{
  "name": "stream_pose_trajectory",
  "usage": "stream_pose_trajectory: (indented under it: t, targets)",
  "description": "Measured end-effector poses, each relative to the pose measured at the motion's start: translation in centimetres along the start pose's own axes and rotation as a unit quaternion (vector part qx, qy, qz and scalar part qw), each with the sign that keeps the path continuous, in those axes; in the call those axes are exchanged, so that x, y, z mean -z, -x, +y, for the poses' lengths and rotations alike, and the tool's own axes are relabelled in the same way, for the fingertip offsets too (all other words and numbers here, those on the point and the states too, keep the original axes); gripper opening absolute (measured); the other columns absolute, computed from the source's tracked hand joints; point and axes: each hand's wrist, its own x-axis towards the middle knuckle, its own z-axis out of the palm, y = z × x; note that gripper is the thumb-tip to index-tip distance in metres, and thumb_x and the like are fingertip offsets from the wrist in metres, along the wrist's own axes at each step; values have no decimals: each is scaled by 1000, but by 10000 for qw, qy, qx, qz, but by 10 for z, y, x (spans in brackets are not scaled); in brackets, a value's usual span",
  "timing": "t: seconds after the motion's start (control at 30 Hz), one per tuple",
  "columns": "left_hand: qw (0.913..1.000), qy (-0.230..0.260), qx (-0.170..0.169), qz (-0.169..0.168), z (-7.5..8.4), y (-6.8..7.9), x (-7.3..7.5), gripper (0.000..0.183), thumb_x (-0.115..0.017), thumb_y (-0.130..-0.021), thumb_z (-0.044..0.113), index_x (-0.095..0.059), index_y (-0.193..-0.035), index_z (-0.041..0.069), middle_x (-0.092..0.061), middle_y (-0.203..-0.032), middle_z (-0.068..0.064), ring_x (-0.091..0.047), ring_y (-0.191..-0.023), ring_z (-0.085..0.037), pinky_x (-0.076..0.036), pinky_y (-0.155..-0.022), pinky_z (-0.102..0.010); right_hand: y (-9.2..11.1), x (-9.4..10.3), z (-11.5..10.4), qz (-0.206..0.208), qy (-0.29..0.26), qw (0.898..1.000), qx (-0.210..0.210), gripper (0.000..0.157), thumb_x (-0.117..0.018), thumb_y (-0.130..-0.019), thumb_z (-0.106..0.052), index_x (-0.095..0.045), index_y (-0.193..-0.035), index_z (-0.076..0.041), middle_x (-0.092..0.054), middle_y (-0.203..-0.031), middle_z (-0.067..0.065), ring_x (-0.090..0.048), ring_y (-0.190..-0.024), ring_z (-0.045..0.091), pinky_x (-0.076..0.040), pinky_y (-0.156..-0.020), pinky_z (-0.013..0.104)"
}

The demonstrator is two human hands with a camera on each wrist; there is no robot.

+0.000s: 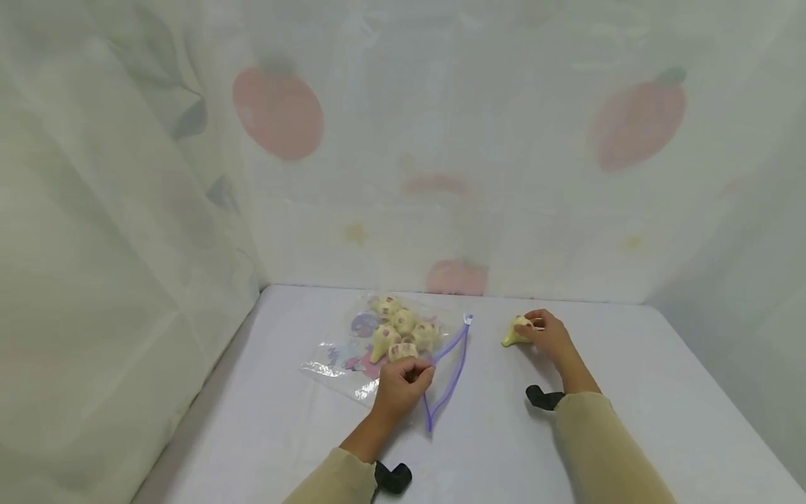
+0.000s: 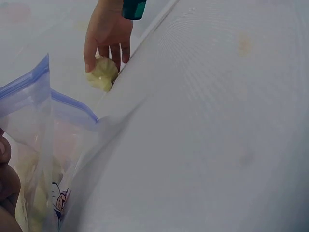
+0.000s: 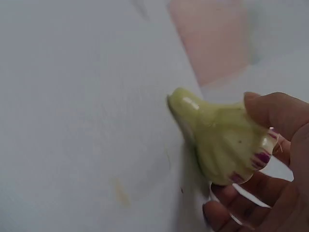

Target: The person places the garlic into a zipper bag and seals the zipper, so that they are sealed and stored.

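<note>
My right hand [image 1: 555,341] grips a glossy pale-yellow model garlic bulb [image 1: 514,333] with purple streaks, thumb and fingers round its broad end. In the right wrist view the stem of this bulb [image 3: 219,133] points away from the palm. To the left, a clear zip bag [image 1: 327,374] with coloured prints lies on the table, its purple zip edge [image 1: 457,381] parted and facing right. Several similar garlic bulbs [image 1: 404,321] are inside it. My left hand [image 1: 397,392] pinches the bag near its mouth; in the left wrist view only part of those fingers [image 2: 7,181] shows.
The white table [image 1: 491,448] ends at a hanging curtain [image 1: 504,231] printed with fruit, which also rises on both sides. Black wrist mounts [image 1: 393,478] stick out from the sleeves close to the tabletop.
</note>
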Motion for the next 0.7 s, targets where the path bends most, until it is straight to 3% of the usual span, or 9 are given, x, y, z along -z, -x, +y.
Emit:
stream_pose_trajectory:
  t: [0.17, 0.27, 0.4, 0.5, 0.7]
  targets:
    - [9998, -25, 195, 29, 2, 2, 3, 7, -71, -78, -13, -72, -80, -7, -66, -64, -14, -49, -56, 1, -46, -47, -18, 25, -18, 4, 152, -909, 9946, -471, 62, -73, -88, -38, -41, -130, -6, -53, -129, 21, -52, -102, 22, -46, -73, 25]
    - [9998, -70, 185, 62, 5, 2, 4, 7, -71, -77, -14, -71, -78, -7, -65, -63, -14, -48, -55, 0, -45, -46, -18, 40, -24, 4, 170, -1393, 9891, -441, 76, -77, -86, -31, -33, -144, -8, -50, -137, 20, -50, -116, 24, -46, -92, 32]
    - [9999, -117, 73, 60, 5, 0, 2, 8, -72, -76, -14, -71, -78, -7, -65, -63, -14, -48, -55, 0, -45, -46, -18, 50, -25, 6, 61, -1585, 9867, -344, 93, -80, -83, -29, -25, -155, -13, -37, -153, 20, -36, -139, 32, -31, -113, 47]
    - [9999, -89, 44, 34, 3, -1, 0, 8, -72, -76, -15, -71, -78, -7, -66, -64, -14, -48, -56, 0, -46, -46, -18, 53, -25, 8, 40, -1428, 9892, -327, 88, -82, -81, -32, -34, -152, -15, -39, -153, 19, -40, -136, 33, -37, -108, 45]
    - [10000, -22, 1, -13, 2, -1, 1, 8, -71, -76, -15, -71, -79, -8, -66, -64, -15, -48, -56, 0, -45, -46, -19, 53, -30, 6, 194, -1428, 9895, -80, 82, -83, -79, -31, -41, -148, -17, -42, -150, 13, -47, -129, 30, -44, -87, 24]
